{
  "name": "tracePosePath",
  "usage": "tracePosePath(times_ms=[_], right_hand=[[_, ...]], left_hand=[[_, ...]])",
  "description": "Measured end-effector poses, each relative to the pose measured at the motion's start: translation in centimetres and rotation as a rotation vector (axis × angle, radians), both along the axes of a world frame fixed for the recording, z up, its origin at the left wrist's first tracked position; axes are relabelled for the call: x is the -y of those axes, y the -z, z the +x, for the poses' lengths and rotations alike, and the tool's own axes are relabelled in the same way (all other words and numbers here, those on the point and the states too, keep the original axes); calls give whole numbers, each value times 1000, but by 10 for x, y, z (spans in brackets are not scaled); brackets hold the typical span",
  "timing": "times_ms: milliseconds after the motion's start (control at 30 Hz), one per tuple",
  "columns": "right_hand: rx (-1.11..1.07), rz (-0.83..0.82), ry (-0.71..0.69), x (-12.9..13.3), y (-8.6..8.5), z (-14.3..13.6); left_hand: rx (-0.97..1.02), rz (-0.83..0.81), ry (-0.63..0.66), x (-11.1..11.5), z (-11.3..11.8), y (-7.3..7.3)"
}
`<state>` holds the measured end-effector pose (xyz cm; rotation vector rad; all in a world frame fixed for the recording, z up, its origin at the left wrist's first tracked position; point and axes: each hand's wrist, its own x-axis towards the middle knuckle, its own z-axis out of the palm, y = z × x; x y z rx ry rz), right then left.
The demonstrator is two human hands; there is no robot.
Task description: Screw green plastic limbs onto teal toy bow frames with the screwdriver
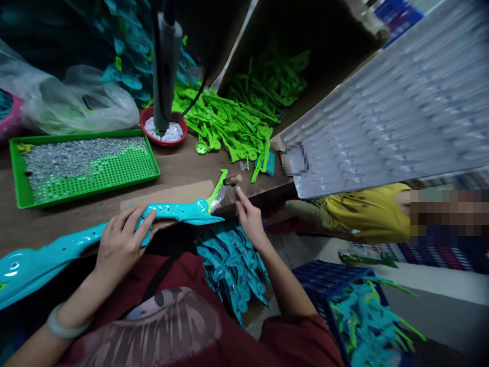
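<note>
A long turquoise plastic part (82, 242) lies along the front edge of the workbench, reaching out of view at the left. My left hand (124, 234) is closed around its middle, with the fingers over the top. At the part's right end a lime-green plastic piece (217, 188) sticks out, a clear scrap of plastic beside it. My right hand (250, 216) grips the handle of a small hammer (234, 180), whose head is just right of the green piece. A flat brown board (168, 193) lies partly under the turquoise part.
Small metal pieces fill much of a green perforated tray (153, 171). White discs sit in a red basket (144, 118) near a grey post (167, 71). Behind are piled lime-green parts (229, 117). Turquoise parts (233, 265) and a blue crate (317, 278) are below; a person in yellow (367, 211) is at right.
</note>
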<state>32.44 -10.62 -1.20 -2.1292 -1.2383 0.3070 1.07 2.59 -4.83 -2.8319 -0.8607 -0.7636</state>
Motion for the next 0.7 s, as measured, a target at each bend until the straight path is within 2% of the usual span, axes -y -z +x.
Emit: tracePosePath(times_ms=[100,200,333,433,500,567,600,667,700], right_hand=[[85,-14,100,-30,-4,35],[209,-107,25,-45,0,53],[289,-169,-3,-46,3,56],[366,-200,-54,-56,-4,53],[529,-237,-171,-76,-12,52],[731,-257,-386,-105,-21,55],[789,-244,-541,-122,-24,56],[791,-155,-823,-162,-24,54],[753,-67,-923,-184,-20,48]], left_hand=[[3,12,24,-2,1,1],[9,23,13,-1,1,1],[-9,-3,6,2,-1,-1],[-81,-52,-77,-2,1,-5],[-177,-86,-120,-4,4,-12],[-251,-101,-89,3,6,-24],[-262,-94,-46,9,5,-32],[-245,-74,38,28,2,-48],[-247,-67,25,38,-2,-55]])
